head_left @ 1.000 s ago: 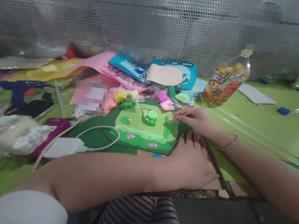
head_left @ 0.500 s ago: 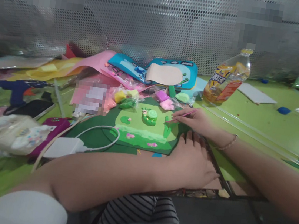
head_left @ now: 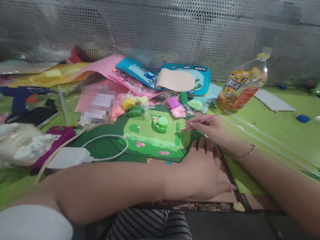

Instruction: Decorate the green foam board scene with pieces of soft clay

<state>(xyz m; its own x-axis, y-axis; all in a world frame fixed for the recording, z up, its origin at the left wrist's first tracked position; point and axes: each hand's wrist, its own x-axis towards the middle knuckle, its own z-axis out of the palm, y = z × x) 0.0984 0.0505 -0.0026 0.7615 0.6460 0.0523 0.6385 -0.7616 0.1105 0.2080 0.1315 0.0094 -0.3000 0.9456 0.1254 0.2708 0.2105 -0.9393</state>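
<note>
A green clay picture (head_left: 143, 151) on dark green card lies in front of me, with a clay snail (head_left: 161, 124) in its middle and pink flowers along its lower strip. My left hand (head_left: 202, 170) rests flat with spread fingers on the picture's lower right corner. Pinched in my right hand (head_left: 211, 128) is a thin pink stick-like tool (head_left: 205, 120). Its tip is at a narrow green clay stem (head_left: 178, 134) near the picture's right side. I cannot make out the tip's exact contact.
Bags of coloured clay (head_left: 175, 105) lie behind the picture. A plastic bottle (head_left: 240, 86) stands behind my right hand. To the left are a white charger (head_left: 67, 157) with a looped cable, a phone (head_left: 36, 115) and a blue glue gun (head_left: 19, 97).
The picture has shifted slightly upward at its lower edge. My right hand has moved a little to the right, with the pink tool still in its fingers. My left hand stays flat.
</note>
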